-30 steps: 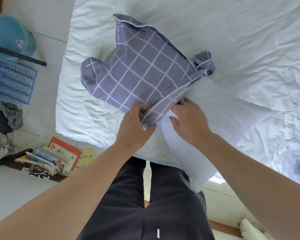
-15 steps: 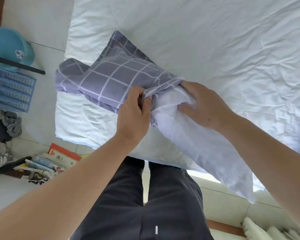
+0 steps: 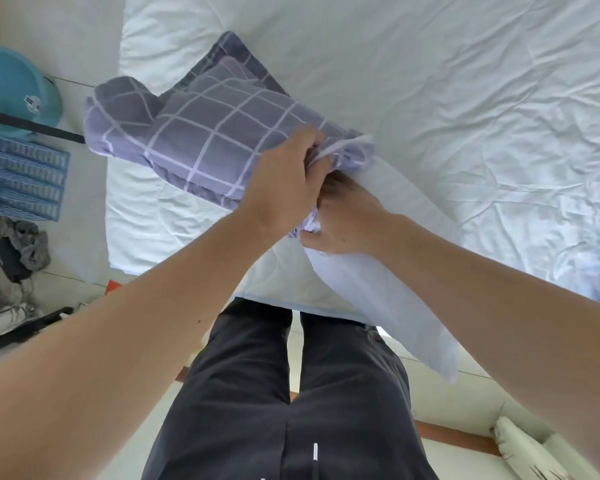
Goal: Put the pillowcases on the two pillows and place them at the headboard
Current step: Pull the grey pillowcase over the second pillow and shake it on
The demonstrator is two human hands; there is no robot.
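Soft cloth on the bed
Matt grey checked pillowcase (image 3: 201, 140), smooth white pillow (image 3: 388, 299), creased white sheet (image 3: 465, 98), glossy floor tiles (image 3: 66, 36)

A white-sheeted bed (image 3: 430, 81) on pale tiled floor (image 3: 66, 32), blue crate (image 3: 21, 174) at left

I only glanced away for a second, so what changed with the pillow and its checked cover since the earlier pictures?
The grey checked pillowcase has been drawn further over the white pillow and has bunched up at its opening. The left hand kept gripping the case's edge; the right hand moved from lying on the pillow to gripping the pillow at the opening. Most of the pillow still sticks out, past the edge of the bed.
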